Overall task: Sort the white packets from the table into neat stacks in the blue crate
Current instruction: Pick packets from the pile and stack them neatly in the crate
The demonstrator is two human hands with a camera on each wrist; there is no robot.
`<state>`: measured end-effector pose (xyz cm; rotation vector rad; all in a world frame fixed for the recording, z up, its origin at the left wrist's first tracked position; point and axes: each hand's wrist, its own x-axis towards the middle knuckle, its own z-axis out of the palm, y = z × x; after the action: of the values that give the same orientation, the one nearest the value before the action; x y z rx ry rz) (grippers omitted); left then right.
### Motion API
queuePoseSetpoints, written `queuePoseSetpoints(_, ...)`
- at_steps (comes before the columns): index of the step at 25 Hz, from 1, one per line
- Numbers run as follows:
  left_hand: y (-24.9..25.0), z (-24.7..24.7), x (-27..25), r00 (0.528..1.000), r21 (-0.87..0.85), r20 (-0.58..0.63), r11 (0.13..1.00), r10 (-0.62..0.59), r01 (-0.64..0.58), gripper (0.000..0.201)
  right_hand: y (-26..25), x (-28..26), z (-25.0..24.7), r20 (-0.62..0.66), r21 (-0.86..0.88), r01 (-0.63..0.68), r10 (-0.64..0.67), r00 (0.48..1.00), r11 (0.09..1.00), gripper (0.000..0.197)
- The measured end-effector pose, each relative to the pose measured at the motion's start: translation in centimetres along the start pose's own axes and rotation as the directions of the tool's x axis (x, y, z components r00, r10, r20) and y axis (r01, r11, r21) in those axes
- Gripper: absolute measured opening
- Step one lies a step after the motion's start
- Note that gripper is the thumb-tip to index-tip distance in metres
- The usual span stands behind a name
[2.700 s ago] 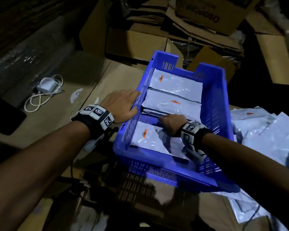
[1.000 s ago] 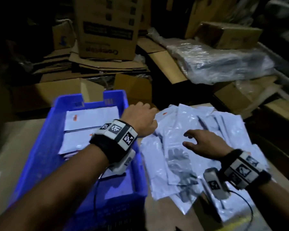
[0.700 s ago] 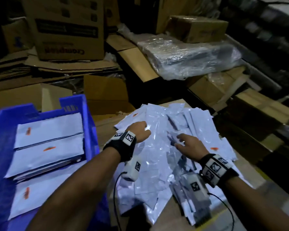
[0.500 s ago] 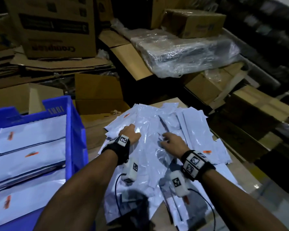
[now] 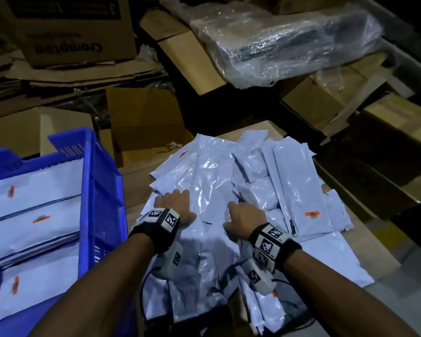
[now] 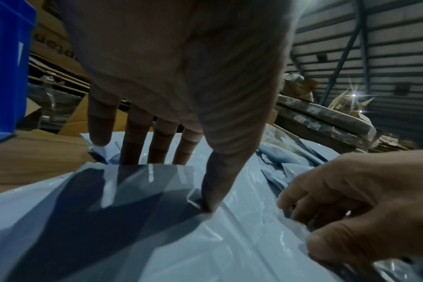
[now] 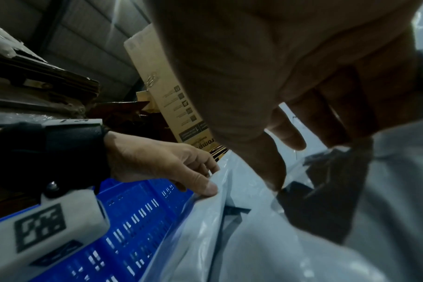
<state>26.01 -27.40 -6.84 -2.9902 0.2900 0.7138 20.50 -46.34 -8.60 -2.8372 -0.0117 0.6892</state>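
Progress check: three stacks of white packets lying side by side in the blue crate (image 5: 90,190) at left, near stack (image 5: 34,285) looking thinnest. Still a large loose pile of packets (image 5: 229,190) spreading over the table (image 5: 365,242) to the right, so judging well under halfway. Left hand (image 5: 175,207) pinching the top packet (image 5: 209,181) of the pile, thumb (image 6: 217,183) pressing the film against fingers tucked under its edge. Right hand (image 5: 246,217) curling on the same packet's right side (grip partly hidden). Likely lifting next.
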Motion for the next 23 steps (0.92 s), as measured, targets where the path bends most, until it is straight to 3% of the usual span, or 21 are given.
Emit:
queuePoseSetpoints(3, 0.0, 0.5, -0.2, 1.0, 0.017, -0.005, 1.0, -0.001, 0.001, 0.054, -0.4, -0.2, 0.8, 0.029, 0.0, 0.023, -0.023, 0.999, 1.0, 0.04)
queuePoseSetpoints(8, 0.0, 0.5, -1.0, 0.998, 0.003, -0.058, 1.0, 0.017, -0.017, 0.051, -0.9, -1.0, -2.0, -0.148, 0.169, 0.059, -0.034, 0.988, 0.984, 0.042)
queuePoseSetpoints(11, 0.1, -0.7, -1.6, 0.984, -0.238, -0.155, 0.963, 0.092, -0.128, 0.047, -0.3, -1.8, -6.6, -0.272, 0.264, 0.121, -0.047, 0.961, 0.957, 0.051)
queuePoseSetpoints(12, 0.4, -1.1, -1.9, 0.972, -0.393, -0.201, 0.899, 0.124, -0.196, 0.048, -0.1, -2.3, -8.2, -0.317, 0.28, 0.169, -0.076, 0.946, 0.945, 0.053)
queuePoseSetpoints(14, 1.2, -2.6, -2.9, 0.952, -0.681, -0.23, 0.665, 0.201, -0.305, 0.055, 0.3, -3.6, -11.2, -0.409, 0.293, 0.28, -0.145, 0.901, 0.914, 0.055)
queuePoseSetpoints(16, 2.1, -4.0, -3.9, 0.932, -0.855, -0.21, 0.407, 0.294, -0.321, 0.061, 0.5, -4.9, -13.6, -0.498, 0.269, 0.377, -0.207, 0.842, 0.886, 0.055)
queuePoseSetpoints(17, 2.6, -4.7, -4.3, 0.923, -0.889, -0.207, 0.332, 0.325, -0.316, 0.061, 0.5, -5.5, -14.6, -0.539, 0.253, 0.416, -0.23, 0.81, 0.873, 0.054)
queuePoseSetpoints(20, 3.3, -6.5, -4.7, 0.897, -0.855, -0.321, 0.314, 0.305, -0.412, 0.044, 0.4, -6.6, -17.2, -0.65, 0.221, 0.509, -0.263, 0.713, 0.832, 0.05)
queuePoseSetpoints(23, 3.5, -7.9, -5.4, 0.876, -0.837, -0.408, 0.279, 0.257, -0.472, 0.026, 0.5, -7.2, -19.1, -0.703, 0.218, 0.509, -0.228, 0.673, 0.833, 0.048)
